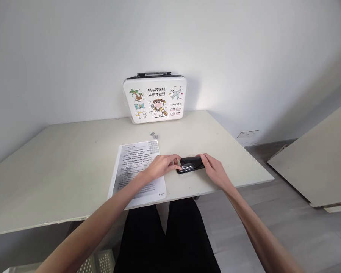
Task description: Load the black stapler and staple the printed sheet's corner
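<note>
A glossy black stapler [191, 164] lies near the table's front edge, to the right of a stack of printed paper [135, 170]. My left hand [166, 165] is closed on its left end, with thumb and fingers at the tip. At the other end, my right hand [213, 168] grips it, thumb along the near side. Part of the stapler is hidden by my fingers. Beyond the paper's top right corner lie small grey staple strips [154, 135]. The left forearm crosses over the printed sheet.
Against the wall stands a white cartoon-print case [159, 100] with a black handle, wrapped in clear plastic. The pale table [74, 163] ends at a corner on the right. Another pale panel [315, 167] rises beyond it. Below sits a perforated basket [105, 261].
</note>
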`<state>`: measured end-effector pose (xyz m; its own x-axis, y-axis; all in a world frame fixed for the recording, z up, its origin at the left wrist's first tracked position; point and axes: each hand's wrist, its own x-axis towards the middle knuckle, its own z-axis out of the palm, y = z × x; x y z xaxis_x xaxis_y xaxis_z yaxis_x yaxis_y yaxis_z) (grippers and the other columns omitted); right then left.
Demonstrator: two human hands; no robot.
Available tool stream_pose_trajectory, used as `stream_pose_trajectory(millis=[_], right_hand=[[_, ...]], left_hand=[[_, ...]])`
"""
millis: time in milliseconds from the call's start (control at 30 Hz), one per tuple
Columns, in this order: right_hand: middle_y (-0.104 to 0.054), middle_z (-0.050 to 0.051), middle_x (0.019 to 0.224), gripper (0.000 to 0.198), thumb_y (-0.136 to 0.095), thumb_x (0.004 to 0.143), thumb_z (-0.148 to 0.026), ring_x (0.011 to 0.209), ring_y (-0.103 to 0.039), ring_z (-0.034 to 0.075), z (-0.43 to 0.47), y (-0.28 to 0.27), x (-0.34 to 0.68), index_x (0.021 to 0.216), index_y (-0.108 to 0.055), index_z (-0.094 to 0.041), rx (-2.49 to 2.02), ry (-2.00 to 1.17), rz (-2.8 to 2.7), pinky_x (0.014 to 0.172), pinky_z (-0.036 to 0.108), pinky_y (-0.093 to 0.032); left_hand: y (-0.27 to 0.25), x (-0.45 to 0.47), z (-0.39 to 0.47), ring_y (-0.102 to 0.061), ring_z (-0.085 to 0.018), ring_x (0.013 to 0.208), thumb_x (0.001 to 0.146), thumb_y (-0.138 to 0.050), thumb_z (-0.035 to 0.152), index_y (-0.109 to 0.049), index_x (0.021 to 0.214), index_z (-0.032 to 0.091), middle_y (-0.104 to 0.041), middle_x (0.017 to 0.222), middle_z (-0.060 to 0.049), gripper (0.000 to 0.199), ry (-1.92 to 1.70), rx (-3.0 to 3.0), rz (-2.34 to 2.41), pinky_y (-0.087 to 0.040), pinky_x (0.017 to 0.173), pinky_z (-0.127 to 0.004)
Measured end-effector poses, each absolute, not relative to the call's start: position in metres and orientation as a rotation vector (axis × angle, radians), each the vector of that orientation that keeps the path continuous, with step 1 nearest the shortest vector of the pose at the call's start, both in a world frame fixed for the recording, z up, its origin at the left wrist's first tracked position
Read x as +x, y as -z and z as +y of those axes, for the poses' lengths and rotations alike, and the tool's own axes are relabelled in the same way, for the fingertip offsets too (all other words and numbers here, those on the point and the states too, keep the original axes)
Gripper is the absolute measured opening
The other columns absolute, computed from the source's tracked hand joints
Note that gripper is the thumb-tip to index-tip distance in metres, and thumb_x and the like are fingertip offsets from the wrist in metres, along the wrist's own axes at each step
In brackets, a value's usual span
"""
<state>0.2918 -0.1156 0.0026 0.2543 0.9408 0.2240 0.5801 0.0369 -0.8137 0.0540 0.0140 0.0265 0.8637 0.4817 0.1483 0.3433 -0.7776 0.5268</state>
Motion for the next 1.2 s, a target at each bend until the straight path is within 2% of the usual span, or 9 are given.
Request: stream_pose_trajectory(millis=[167,267,367,433,500,600,667,833,1200], right_hand=[[-0.077,0.006,0.11,0.058,-0.032,0.106,-0.064,0.096,-0.066,0.026,-0.116,-0.001,0.292,0.119,-0.073,-0.026,-1.653,-0.521,-1.414,0.087,0.036,-0.049],[-0.077,0.006,0.102,0.058,-0.034,0.105,-0.068,0.09,-0.066,0.026,-0.117,0.001,0.292,0.116,-0.072,-0.026,-1.667,-0.536,-1.395,0.082,0.036,-0.05],[-0.077,0.006,0.099,0.059,-0.036,0.103,-0.071,0.086,-0.065,0.025,-0.118,0.002,0.292,0.11,-0.072,-0.025,-1.674,-0.552,-1.387,0.077,0.035,-0.05],[-0.076,0.006,0.095,0.059,-0.036,0.102,-0.072,0.081,-0.064,0.025,-0.118,0.003,0.293,0.109,-0.072,-0.025,-1.681,-0.558,-1.383,0.074,0.035,-0.049],[-0.074,0.005,0.09,0.059,-0.037,0.102,-0.073,0.076,-0.062,0.024,-0.119,0.003,0.293,0.108,-0.072,-0.025,-1.688,-0.559,-1.379,0.072,0.035,-0.049],[-0.072,0.004,0.085,0.058,-0.038,0.101,-0.073,0.071,-0.058,0.022,-0.12,0.003,0.293,0.104,-0.071,-0.025,-1.694,-0.548,-1.369,0.069,0.034,-0.047],[-0.07,0.004,0.084,0.058,-0.038,0.101,-0.073,0.07,-0.057,0.022,-0.12,0.003,0.292,0.103,-0.071,-0.025,-1.694,-0.548,-1.361,0.068,0.034,-0.047],[-0.068,0.003,0.081,0.06,-0.04,0.099,-0.076,0.067,-0.053,0.021,-0.121,0.002,0.29,0.103,-0.072,-0.025,-1.701,-0.559,-1.349,0.066,0.034,-0.045],[-0.071,0.005,0.091,0.057,-0.042,0.1,-0.073,0.078,-0.058,0.023,-0.121,-0.001,0.287,0.101,-0.07,-0.024,-1.678,-0.554,-1.342,0.075,0.034,-0.047]], left_hand=[[-0.024,0.053,0.012,-0.069,-0.018,0.077,0.101,-0.061,0.058,-0.063,0.122,0.026,-0.076,0.095,0.001,0.039,-0.404,2.544,0.645,-0.047,0.069,-0.027],[-0.031,0.041,0.001,-0.07,-0.02,0.086,0.103,-0.06,0.054,-0.061,0.126,0.025,-0.075,0.106,-0.002,0.037,-0.415,2.596,0.68,-0.051,0.072,-0.03],[-0.038,0.013,-0.016,-0.067,-0.026,0.111,0.104,-0.059,0.049,-0.061,0.129,0.026,-0.069,0.125,-0.008,0.034,-0.452,2.703,0.693,-0.054,0.094,-0.039],[-0.041,-0.013,-0.03,-0.061,-0.029,0.127,0.104,-0.06,0.049,-0.06,0.135,0.027,-0.064,0.136,-0.01,0.038,-0.453,2.737,0.726,-0.049,0.11,-0.046],[-0.041,-0.042,-0.043,-0.049,-0.032,0.144,0.101,-0.063,0.056,-0.055,0.146,0.03,-0.056,0.152,-0.011,0.053,-0.367,2.735,0.782,-0.041,0.12,-0.051],[-0.036,-0.081,-0.062,-0.023,-0.04,0.16,0.091,-0.068,0.07,-0.033,0.165,0.033,-0.029,0.174,-0.01,0.091,-0.162,2.744,0.859,-0.027,0.128,-0.059],[-0.031,-0.098,-0.073,-0.015,-0.039,0.163,0.096,-0.065,0.065,-0.019,0.17,0.035,-0.018,0.177,-0.007,0.093,-0.116,2.77,0.866,-0.022,0.13,-0.06],[-0.032,-0.105,-0.101,-0.011,-0.031,0.163,0.11,-0.041,0.024,-0.004,0.171,0.04,-0.014,0.177,0.002,0.073,-0.162,2.795,0.79,-0.018,0.132,-0.057],[-0.032,-0.074,-0.144,-0.016,-0.03,0.162,0.105,-0.041,0.012,0.003,0.17,0.041,-0.014,0.176,0.003,0.083,-0.243,2.708,0.735,-0.027,0.13,-0.058]])
